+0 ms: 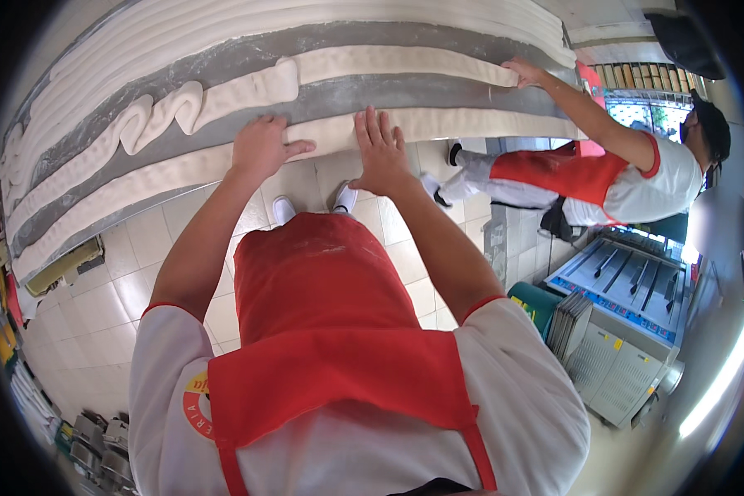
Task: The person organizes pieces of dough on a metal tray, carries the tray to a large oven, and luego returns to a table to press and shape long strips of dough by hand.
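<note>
Head view: both of the person's hands are palm down over the near dough strip, a long pale band lying along the front edge of the grey, flour-dusted worktop. The left hand lies across the strip left of its middle, fingers close together and reaching its far edge, thumb stretched out to the right along the dough. Its grip is slack, with thumb and fingers well apart; I cannot tell whether the fingertips pinch the edge. The right hand is just beside it, fingers spread and pointing away across the same strip, thumb set apart; its grip is wide and closed around nothing. A stretch of dough shows between the two hands.

Behind, a second dough strip runs roughly parallel, its right part fairly flat, its left part raised in looping folds, with a thick end overlapping near the middle. A co-worker's hand touches its right end. Further back, long dough rolls lie side by side.

The co-worker stands at the right in a white shirt, red apron and dark cap. Below, the person's own red apron and pale shoes show above a tiled floor. A metal machine with a blue-edged panel stands at lower right.
</note>
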`<state>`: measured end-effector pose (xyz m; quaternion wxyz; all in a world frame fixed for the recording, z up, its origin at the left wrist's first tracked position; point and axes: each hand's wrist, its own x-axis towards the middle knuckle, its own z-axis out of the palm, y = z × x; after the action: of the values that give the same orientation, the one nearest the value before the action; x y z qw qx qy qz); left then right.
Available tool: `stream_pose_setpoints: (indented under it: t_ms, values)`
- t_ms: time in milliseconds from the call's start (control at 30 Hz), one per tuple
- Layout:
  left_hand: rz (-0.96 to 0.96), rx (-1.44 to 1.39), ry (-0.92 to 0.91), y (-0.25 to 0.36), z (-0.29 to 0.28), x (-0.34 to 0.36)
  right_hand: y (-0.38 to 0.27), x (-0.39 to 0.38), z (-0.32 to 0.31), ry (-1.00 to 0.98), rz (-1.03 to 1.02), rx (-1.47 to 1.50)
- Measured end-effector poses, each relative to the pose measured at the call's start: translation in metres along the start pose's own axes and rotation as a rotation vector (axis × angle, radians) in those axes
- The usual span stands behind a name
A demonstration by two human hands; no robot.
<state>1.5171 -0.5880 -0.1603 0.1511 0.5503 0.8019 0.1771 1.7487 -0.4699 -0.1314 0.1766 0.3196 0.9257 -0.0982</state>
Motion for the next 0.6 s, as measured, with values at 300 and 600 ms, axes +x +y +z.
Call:
stream_pose_setpoints:
  t_ms: [300,600]
  values:
    - [0.145,0.132,0.112,-0.026,-0.009,-0.016,-0.033,0.006,-0.001,0.001,-0.119,-0.006]
    - [-0.079,0.103,-0.179,-0.082,-0.100,-0.060,0.028,0.027,-0.006,0.325,-0.354,0.159]
